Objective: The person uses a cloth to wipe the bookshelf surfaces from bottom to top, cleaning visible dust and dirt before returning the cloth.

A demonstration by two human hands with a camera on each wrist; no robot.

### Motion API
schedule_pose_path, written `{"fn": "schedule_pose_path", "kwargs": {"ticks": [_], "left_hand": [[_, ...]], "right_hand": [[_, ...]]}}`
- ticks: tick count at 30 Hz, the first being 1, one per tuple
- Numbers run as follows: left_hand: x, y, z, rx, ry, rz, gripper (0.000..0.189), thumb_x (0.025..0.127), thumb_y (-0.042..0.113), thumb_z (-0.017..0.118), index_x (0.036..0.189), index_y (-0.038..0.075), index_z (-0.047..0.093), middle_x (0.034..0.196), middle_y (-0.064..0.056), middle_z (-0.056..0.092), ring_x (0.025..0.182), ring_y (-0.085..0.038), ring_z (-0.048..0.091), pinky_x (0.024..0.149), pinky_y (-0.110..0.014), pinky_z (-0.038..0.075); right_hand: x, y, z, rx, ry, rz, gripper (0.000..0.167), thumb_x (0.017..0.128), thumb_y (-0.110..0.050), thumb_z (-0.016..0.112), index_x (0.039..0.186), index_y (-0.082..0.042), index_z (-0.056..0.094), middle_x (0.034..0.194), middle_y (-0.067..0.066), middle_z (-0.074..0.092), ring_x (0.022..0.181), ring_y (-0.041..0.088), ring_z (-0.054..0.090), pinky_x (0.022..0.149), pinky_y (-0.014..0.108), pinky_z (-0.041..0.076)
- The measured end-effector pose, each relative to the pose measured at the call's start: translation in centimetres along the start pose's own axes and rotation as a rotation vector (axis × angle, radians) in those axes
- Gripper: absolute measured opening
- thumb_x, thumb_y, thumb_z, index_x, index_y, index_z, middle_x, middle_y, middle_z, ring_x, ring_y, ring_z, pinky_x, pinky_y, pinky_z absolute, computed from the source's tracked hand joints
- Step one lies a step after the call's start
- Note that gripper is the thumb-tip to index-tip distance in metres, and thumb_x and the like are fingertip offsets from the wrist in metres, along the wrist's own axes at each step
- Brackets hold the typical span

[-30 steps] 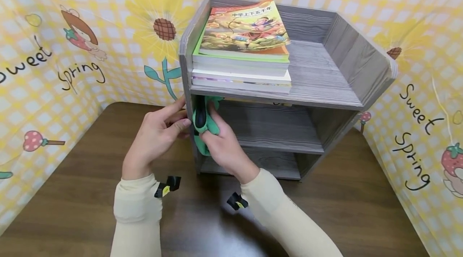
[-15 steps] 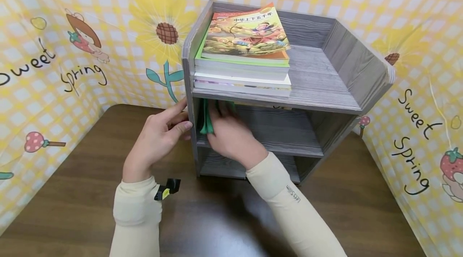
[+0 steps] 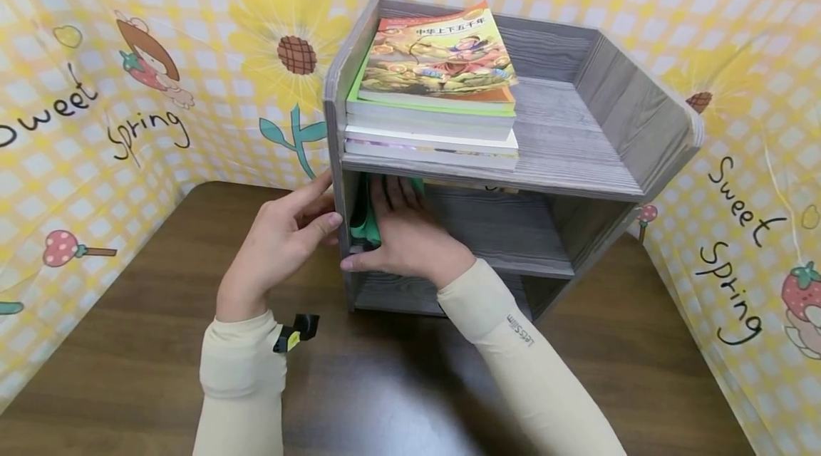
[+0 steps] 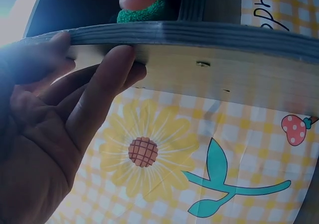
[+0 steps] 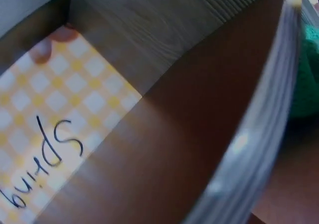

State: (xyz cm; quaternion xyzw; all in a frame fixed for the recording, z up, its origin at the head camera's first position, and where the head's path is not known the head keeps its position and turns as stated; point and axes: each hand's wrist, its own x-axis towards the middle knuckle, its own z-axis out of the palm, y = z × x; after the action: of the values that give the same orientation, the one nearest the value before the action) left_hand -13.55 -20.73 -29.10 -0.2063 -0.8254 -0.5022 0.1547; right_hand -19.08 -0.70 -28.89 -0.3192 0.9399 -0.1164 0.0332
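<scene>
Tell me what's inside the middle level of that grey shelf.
A green cloth and the right hand, at the left side. The hand covers part of the cloth; the top board hides the upper back.

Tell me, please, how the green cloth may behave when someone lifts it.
The green cloth is probably floppy, since it lies in loose folds by the right hand. Its rough, nubby surface in the left wrist view suggests it may not slip easily.
</scene>
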Motion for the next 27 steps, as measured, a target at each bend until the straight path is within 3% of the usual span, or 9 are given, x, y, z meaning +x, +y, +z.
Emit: {"fn": "schedule_pose_path", "kwargs": {"ticks": [5, 9, 13, 16, 21, 27], "left_hand": [[0.1, 0.0, 0.0, 0.005, 0.006, 0.022, 0.062, 0.097, 0.003, 0.066, 0.154, 0.015, 0.045, 0.132, -0.017, 0.063, 0.105, -0.026, 0.069, 0.080, -0.018, 0.052], [0.2, 0.3, 0.0, 0.034, 0.033, 0.063, 0.061, 0.096, 0.003, 0.067, 0.153, 0.013, 0.047, 0.131, -0.019, 0.063, 0.108, -0.030, 0.068, 0.079, -0.015, 0.050], [0.2, 0.4, 0.1, 0.034, 0.058, 0.108, 0.061, 0.094, -0.001, 0.069, 0.151, 0.011, 0.050, 0.124, -0.021, 0.066, 0.102, -0.029, 0.070, 0.075, -0.015, 0.052], [0.3, 0.3, 0.2, 0.018, 0.070, 0.125, 0.062, 0.092, -0.003, 0.069, 0.150, 0.012, 0.051, 0.121, -0.019, 0.068, 0.097, -0.026, 0.071, 0.072, -0.017, 0.053], [0.4, 0.1, 0.5, 0.014, 0.077, 0.111, 0.063, 0.093, -0.002, 0.070, 0.150, 0.014, 0.051, 0.122, -0.018, 0.068, 0.103, -0.025, 0.070, 0.076, -0.016, 0.052], [0.4, 0.1, 0.7, 0.033, 0.081, 0.094, 0.064, 0.092, -0.002, 0.069, 0.151, 0.015, 0.050, 0.122, -0.018, 0.068, 0.108, -0.027, 0.068, 0.078, -0.014, 0.050]], "right_hand": [[-0.4, 0.0, 0.5, -0.059, 0.045, -0.039, 0.117, 0.086, -0.076, 0.058, 0.159, 0.003, 0.013, 0.165, 0.024, 0.008, 0.152, 0.037, 0.001, 0.120, 0.045, 0.011], [-1.5, -0.2, 0.8, -0.129, 0.124, -0.115, 0.092, 0.099, -0.062, 0.048, 0.155, 0.008, 0.028, 0.160, 0.028, 0.022, 0.151, 0.038, 0.014, 0.120, 0.043, 0.014], [-2.1, -0.2, 1.0, -0.162, 0.143, -0.117, 0.071, 0.108, -0.045, 0.041, 0.153, 0.008, 0.031, 0.160, 0.027, 0.022, 0.151, 0.036, 0.015, 0.120, 0.042, 0.016], [-1.6, -0.1, 1.1, -0.174, 0.133, -0.081, 0.067, 0.108, -0.040, 0.041, 0.154, 0.007, 0.031, 0.161, 0.026, 0.020, 0.151, 0.037, 0.013, 0.120, 0.043, 0.014], [-0.3, 0.4, 0.9, -0.166, 0.101, -0.019, 0.067, 0.108, -0.040, 0.039, 0.156, 0.004, 0.025, 0.164, 0.023, 0.015, 0.152, 0.032, 0.006, 0.121, 0.041, 0.005], [-1.9, 0.2, 0.8, -0.093, 0.071, -0.061, 0.065, 0.106, -0.036, 0.046, 0.155, 0.004, 0.031, 0.163, 0.023, 0.020, 0.152, 0.033, 0.010, 0.121, 0.042, 0.009]]}}
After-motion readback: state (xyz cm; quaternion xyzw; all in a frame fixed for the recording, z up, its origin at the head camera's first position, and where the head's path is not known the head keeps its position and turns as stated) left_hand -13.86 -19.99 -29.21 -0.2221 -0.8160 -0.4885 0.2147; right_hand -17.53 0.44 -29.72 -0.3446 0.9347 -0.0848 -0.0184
